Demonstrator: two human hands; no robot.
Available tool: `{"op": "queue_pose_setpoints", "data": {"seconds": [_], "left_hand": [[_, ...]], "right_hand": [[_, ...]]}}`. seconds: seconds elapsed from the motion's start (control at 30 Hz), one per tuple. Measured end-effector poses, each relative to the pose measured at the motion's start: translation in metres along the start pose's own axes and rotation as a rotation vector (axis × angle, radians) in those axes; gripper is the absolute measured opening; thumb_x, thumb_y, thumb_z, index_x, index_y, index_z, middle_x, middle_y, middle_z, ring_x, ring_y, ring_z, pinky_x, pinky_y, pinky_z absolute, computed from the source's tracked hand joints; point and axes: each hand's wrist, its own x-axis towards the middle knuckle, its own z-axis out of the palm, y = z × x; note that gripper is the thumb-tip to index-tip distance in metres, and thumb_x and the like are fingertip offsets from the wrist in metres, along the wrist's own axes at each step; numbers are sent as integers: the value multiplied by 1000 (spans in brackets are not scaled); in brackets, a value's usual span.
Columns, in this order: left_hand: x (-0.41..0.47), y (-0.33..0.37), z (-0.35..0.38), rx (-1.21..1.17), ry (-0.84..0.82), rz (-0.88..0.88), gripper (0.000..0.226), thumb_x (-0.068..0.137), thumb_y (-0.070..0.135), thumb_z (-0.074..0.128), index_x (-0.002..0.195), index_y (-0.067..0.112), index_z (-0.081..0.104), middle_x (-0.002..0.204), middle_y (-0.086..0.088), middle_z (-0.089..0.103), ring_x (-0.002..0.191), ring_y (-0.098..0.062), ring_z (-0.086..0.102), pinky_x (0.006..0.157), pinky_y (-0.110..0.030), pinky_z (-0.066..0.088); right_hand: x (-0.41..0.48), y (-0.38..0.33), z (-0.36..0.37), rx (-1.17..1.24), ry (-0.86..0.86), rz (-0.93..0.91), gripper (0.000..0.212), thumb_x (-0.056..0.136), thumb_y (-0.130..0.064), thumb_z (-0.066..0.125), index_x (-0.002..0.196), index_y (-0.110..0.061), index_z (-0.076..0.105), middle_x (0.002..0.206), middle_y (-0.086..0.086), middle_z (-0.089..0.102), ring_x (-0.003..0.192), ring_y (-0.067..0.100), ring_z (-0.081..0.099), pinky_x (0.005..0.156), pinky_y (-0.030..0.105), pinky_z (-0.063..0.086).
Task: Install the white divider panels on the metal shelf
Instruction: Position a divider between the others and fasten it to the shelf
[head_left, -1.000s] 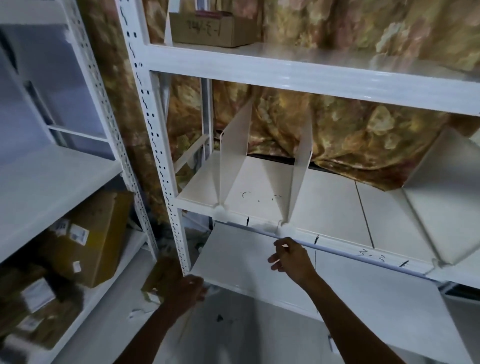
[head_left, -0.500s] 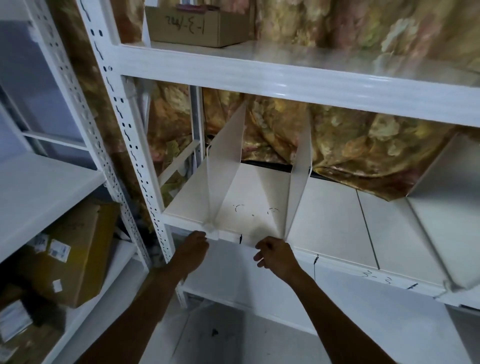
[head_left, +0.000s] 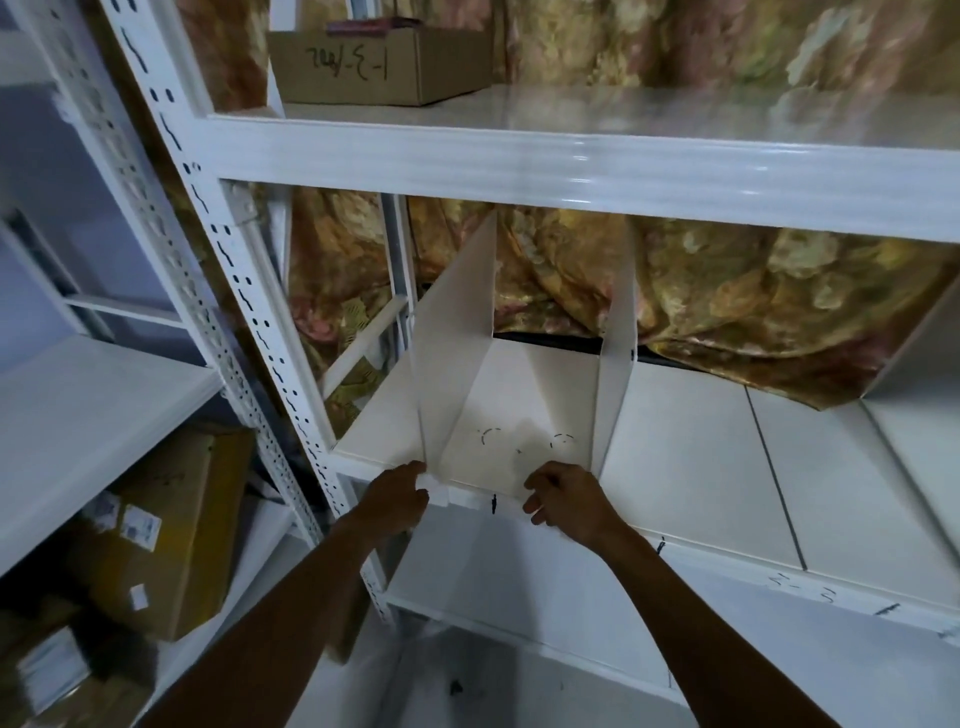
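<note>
Two-handed: with left hand (head_left: 397, 501) pinching foot of left divider (head_left: 452, 353), right hand (head_left: 569, 501) grip indeterminate, press squarely onto shelf lip (head_left: 727, 564); check upright.

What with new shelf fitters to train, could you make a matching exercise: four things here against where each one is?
Things
1 left hand
2 right hand
3 box with handwriting
4 labelled carton

Places
A on the top shelf
B low in the left rack
C at the foot of the left divider panel
D just left of the foot of the middle divider panel

Pairs: 1-C, 2-D, 3-A, 4-B
</note>
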Motion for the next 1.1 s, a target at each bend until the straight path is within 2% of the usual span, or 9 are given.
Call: {"op": "queue_pose_setpoints", "data": {"seconds": [0.17, 0.27, 0.43, 0.6, 0.7, 0.77, 0.87, 1.0, 1.1], "left_hand": [[13, -8, -11, 120, 82, 118, 36, 97, 19, 53, 133, 16, 57, 137, -3, 59, 125, -24, 52, 107, -30, 35], [23, -15, -19, 199, 63, 208, 33, 92, 26, 62, 124, 16, 65, 126, -2, 66, 114, -22, 60, 103, -30, 41], [39, -20, -27, 266, 103, 355, 29, 93, 37, 61, 109, 16, 75, 111, -3, 74, 99, -22, 68, 99, -32, 50], [50, -27, -25, 228, 90, 442, 35, 89, 45, 66, 101, 14, 76, 102, -4, 75, 93, -20, 70, 93, -30, 52], [56, -31, -22, 183, 107, 475, 35, 89, 46, 67, 102, 15, 76, 102, -2, 75, 92, -18, 70, 91, -27, 49], [59, -35, -19, 162, 120, 489, 33, 89, 43, 67, 100, 14, 76, 100, -2, 75, 91, -18, 70, 90, -26, 49], [62, -39, -16, 130, 124, 511, 29, 90, 40, 68, 96, 12, 74, 97, -4, 74, 89, -20, 69, 84, -27, 51], [70, -44, -16, 85, 100, 564, 27, 87, 38, 71, 94, 12, 74, 94, -4, 70, 85, -18, 66, 75, -20, 43], [78, -46, -17, 65, 63, 591, 27, 86, 37, 73, 94, 11, 77, 92, -4, 72, 82, -17, 66, 78, -26, 50]], "right_hand": [[17, -14, 12, -45, -17, -6, 21, 97, -17, 51, 99, -10, 71, 84, 11, 77, 66, 19, 71, 62, 28, 54], [27, -32, 24, -70, -10, -39, 18, 94, -32, 57, 98, -18, 68, 87, 2, 77, 71, 15, 73, 74, 32, 57], [31, -74, 46, -266, -59, -99, 54, 85, -62, 56, 125, -26, 55, 112, -3, 70, 98, 18, 69, 90, 34, 53], [34, -125, 66, -305, -46, -120, 83, 87, -66, 55, 153, -23, 28, 144, 0, 55, 126, 22, 56, 105, 33, 43], [38, -153, 78, -335, -87, -126, 96, 86, -70, 54, 159, -25, 11, 159, 3, 38, 139, 26, 47, 111, 36, 38], [43, -169, 84, -340, -76, -134, 91, 90, -66, 51, 159, -25, 8, 158, 6, 39, 137, 29, 48, 111, 37, 39], [52, -183, 88, -355, -18, -120, 73, 99, -47, 45, 157, -20, 9, 150, 12, 48, 127, 33, 55, 105, 38, 45], [57, -188, 91, -317, 28, -59, 55, 95, -30, 46, 146, -18, 26, 127, 12, 60, 105, 32, 63, 87, 43, 59], [58, -191, 93, -263, 33, -13, 47, 94, -27, 46, 138, -17, 33, 124, 9, 59, 101, 32, 64, 81, 46, 62]]}}
